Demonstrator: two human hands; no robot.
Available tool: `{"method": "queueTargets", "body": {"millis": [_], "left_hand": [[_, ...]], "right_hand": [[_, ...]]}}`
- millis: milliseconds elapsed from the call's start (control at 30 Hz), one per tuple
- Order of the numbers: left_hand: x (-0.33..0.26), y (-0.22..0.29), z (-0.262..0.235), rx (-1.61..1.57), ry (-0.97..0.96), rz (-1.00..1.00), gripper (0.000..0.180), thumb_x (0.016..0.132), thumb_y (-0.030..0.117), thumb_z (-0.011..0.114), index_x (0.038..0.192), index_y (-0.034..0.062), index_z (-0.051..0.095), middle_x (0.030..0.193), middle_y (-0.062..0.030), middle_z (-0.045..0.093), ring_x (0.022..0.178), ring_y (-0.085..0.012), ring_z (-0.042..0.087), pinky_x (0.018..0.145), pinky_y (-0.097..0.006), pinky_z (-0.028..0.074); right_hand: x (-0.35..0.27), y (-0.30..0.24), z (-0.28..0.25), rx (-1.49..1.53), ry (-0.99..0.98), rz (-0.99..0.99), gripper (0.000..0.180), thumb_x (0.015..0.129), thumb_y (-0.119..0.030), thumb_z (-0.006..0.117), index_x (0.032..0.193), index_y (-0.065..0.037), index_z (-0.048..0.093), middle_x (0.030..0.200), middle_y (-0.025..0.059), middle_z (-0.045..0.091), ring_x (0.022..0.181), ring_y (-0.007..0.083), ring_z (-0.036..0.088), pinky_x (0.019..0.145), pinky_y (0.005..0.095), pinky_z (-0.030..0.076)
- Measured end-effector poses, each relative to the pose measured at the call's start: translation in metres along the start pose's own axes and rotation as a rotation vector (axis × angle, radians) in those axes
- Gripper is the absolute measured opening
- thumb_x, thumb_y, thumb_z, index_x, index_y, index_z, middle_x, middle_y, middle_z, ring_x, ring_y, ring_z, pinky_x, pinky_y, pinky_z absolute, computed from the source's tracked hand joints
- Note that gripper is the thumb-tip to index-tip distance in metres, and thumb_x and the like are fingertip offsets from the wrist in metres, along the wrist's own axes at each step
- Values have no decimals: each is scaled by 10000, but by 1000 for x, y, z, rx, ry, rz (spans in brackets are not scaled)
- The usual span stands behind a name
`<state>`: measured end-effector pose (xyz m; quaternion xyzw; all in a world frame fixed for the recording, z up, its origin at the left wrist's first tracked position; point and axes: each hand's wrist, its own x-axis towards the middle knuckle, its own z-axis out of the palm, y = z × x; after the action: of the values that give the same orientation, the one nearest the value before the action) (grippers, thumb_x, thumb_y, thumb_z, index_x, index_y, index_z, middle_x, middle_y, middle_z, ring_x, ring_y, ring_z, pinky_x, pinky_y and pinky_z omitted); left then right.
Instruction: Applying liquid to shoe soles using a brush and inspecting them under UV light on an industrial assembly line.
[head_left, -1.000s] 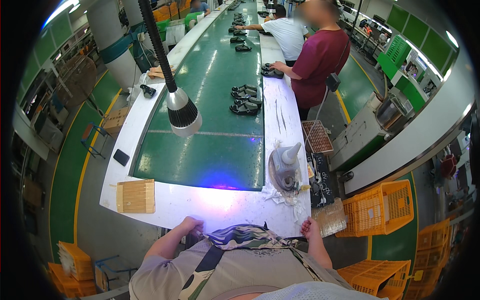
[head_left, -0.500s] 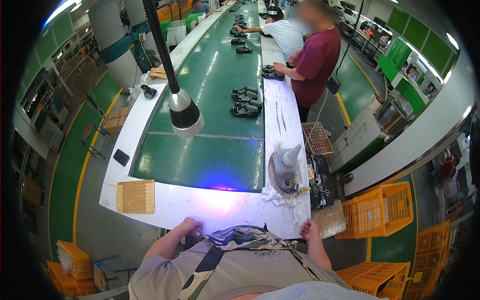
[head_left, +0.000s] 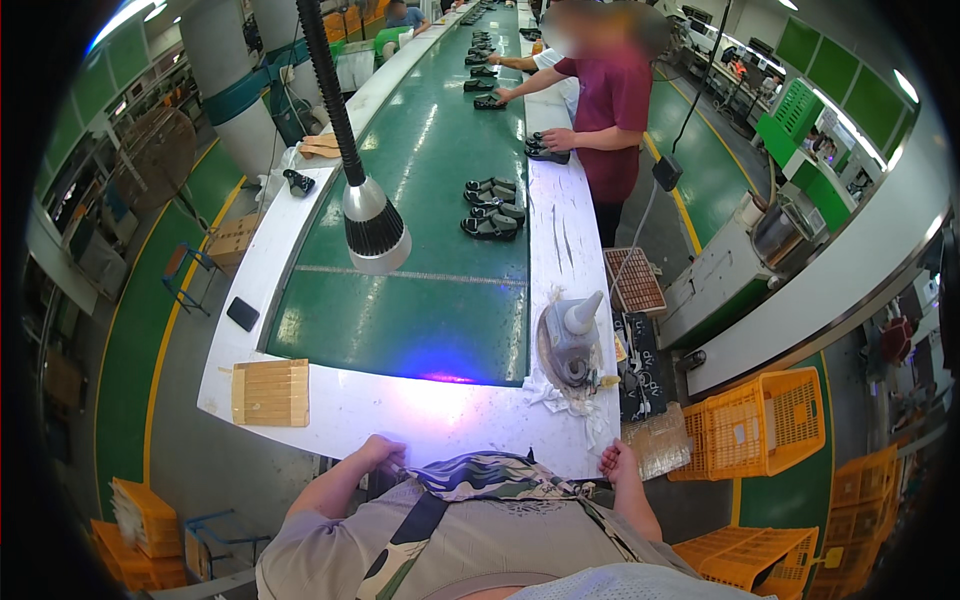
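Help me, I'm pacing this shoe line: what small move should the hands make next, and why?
Probably wait: both the left hand and right hand rest empty on the table edge, and the nearest shoes lie far up the belt, out of reach. The glue bottle stands by the right hand.

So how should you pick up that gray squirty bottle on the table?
Probably by its wide lower body, not the thin nozzle. The gray bottle stands upright on a round pad at the right end of the white table, nozzle tilted up and right. The right hand, resting on the near edge, is nearest, so come from the near right side.
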<state>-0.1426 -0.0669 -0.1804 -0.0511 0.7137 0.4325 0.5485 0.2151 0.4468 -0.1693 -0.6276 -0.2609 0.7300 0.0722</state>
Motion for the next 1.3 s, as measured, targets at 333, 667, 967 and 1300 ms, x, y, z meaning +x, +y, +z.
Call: {"method": "queueTargets", "body": {"millis": [333,667,967,1300], "left_hand": [[1,-1,1,-22,1,-8,339,882,267,671,953,-65,661,811,-176,700,585,-264,663,506,-389,567],[5,-4,0,-22,1,6,349,874,280,679,942,-62,661,802,-172,698,590,-257,662,494,-388,567],[2,-2,0,-18,-3,6,342,871,271,679,937,-64,658,803,-175,698,578,-255,661,483,-388,567],[3,-4,-1,-43,-5,1,335,866,259,678,928,-70,655,788,-184,699,541,-262,650,470,-381,561]], "right_hand": [[-1,0,0,-5,18,-2,327,923,-401,584,746,-128,558,586,35,606,477,203,576,471,405,516],[1,1,-2,11,-3,-8,313,921,-393,588,771,-120,559,604,38,615,498,201,590,476,399,522],[-1,0,-1,7,8,-9,315,922,-389,590,760,-122,556,599,40,613,492,200,591,471,391,519],[0,1,-2,7,-13,-19,317,927,-386,578,750,-125,559,588,35,610,494,199,592,467,391,512]]}}
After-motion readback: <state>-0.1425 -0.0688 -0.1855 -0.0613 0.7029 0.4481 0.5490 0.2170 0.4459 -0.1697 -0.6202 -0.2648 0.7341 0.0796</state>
